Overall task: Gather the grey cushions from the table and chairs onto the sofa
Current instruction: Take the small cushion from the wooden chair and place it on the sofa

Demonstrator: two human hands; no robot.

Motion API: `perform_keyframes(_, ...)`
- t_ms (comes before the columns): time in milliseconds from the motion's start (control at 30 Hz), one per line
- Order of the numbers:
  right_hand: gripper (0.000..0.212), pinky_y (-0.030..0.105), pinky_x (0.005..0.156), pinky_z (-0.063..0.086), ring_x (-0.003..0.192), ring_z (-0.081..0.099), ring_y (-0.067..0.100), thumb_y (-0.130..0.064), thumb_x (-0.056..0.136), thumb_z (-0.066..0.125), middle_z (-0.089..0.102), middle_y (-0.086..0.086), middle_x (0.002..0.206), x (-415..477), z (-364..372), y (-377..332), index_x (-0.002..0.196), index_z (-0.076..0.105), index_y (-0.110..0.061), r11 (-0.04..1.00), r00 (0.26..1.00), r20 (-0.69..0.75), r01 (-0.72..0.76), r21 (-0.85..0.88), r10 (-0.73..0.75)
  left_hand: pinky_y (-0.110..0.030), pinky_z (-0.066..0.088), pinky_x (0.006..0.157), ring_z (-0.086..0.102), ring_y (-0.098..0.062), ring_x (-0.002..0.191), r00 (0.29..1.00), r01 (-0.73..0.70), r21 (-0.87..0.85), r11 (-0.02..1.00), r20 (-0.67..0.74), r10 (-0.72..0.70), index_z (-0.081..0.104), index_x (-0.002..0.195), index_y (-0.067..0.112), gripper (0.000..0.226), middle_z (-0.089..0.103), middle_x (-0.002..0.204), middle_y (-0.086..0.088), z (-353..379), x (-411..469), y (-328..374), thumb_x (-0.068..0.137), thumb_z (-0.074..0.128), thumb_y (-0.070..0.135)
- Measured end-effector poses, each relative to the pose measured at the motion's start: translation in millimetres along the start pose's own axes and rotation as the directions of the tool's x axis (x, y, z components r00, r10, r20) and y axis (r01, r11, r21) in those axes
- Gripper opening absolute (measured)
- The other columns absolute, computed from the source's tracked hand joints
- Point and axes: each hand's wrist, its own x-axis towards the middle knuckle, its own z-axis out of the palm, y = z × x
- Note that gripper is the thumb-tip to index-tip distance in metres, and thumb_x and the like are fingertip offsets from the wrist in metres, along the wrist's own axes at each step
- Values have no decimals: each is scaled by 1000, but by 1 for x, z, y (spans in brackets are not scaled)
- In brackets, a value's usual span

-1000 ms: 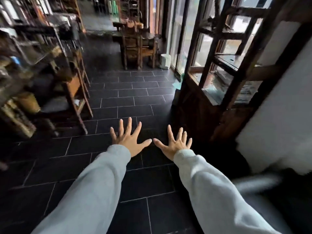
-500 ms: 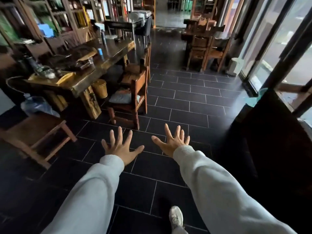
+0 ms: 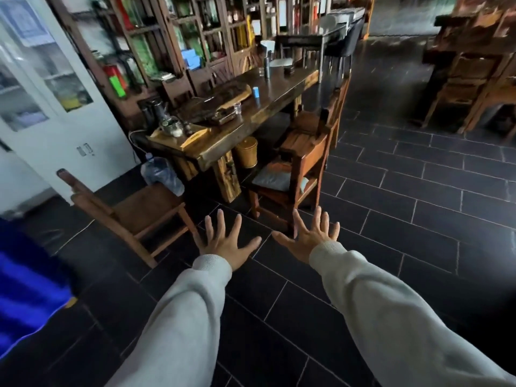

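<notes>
Dark slate floor tiles [image 3: 405, 219] spread wide and bare to our right and ahead, giving us the most open room on that side. We hold our left hand [image 3: 227, 243] and right hand [image 3: 310, 238] out over the floor, palms down, fingers spread apart and gripping nothing. Just beyond our fingertips stands a wooden chair [image 3: 301, 163] with a grey cushion [image 3: 272, 178] lying on its seat, tucked against the long wooden table [image 3: 268, 107]. A second chair [image 3: 134, 210], its seat bare, sits to our left at the table's near end, narrowing the way between them. Under the table we see a tan bucket [image 3: 246, 150] and a clear water jug [image 3: 162, 174]. Tea things crowd the tabletop's near end. A white cabinet [image 3: 55, 107] closes the left side, and a blurred blue shape [image 3: 25, 289] fills the lower left edge.
</notes>
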Motion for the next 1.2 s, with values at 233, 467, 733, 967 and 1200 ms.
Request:
perform_keyframes(233, 112, 64, 118, -16, 154, -24, 38, -101, 64, 8, -27, 16, 167, 112, -4, -32, 160, -10, -45, 999, 996, 78, 44, -27, -42, -62, -18, 115, -35, -31, 149, 996, 73, 14, 997, 56, -73, -10, 158, 49, 101, -33, 165, -1, 8, 106, -19, 72, 10, 97)
perform_keyframes(467, 106, 63, 119, -16, 154, -23, 38, -98, 73, 14, -29, 15, 167, 252, -19, -77, 161, -6, -44, 1000, 993, 116, -23, -20, 26, -65, -16, 116, -33, -30, 150, 992, 76, 8, 997, 98, -76, -10, 157, 50, 107, -32, 166, 0, -10, 263, -46, 63, 4, 100)
perform_keyframes(733, 111, 60, 119, -16, 155, -22, 34, -100, 62, 10, -24, 13, 169, 389, -53, -119, 159, -6, -48, 993, 991, 95, -101, 56, 95, -64, -15, 117, -34, -30, 150, 990, -6, 10, 1000, 142, 4, -10, 158, 48, 102, -32, 166, -1, -69, 422, -54, 72, 14, 97)
perform_keyframes(967, 106, 60, 123, -5, 157, -14, 35, -98, 67, 14, -16, 13, 171, 515, -62, -110, 159, 0, -48, 977, 971, 157, -194, 87, 179, -64, -15, 117, -35, -31, 149, 978, -59, 58, 997, 202, 46, -12, 158, 46, 109, -34, 165, -3, -59, 535, -29, 65, 8, 99)
perform_keyframes(1200, 101, 57, 123, 0, 158, -6, 35, -96, 74, 24, -14, 13, 171, 662, -77, -89, 160, 4, -48, 970, 965, 200, -202, 139, 172, -65, -13, 117, -34, -31, 150, 971, -59, 158, 986, 238, 21, -13, 158, 45, 103, -34, 165, -4, -58, 682, 6, 72, 10, 96)
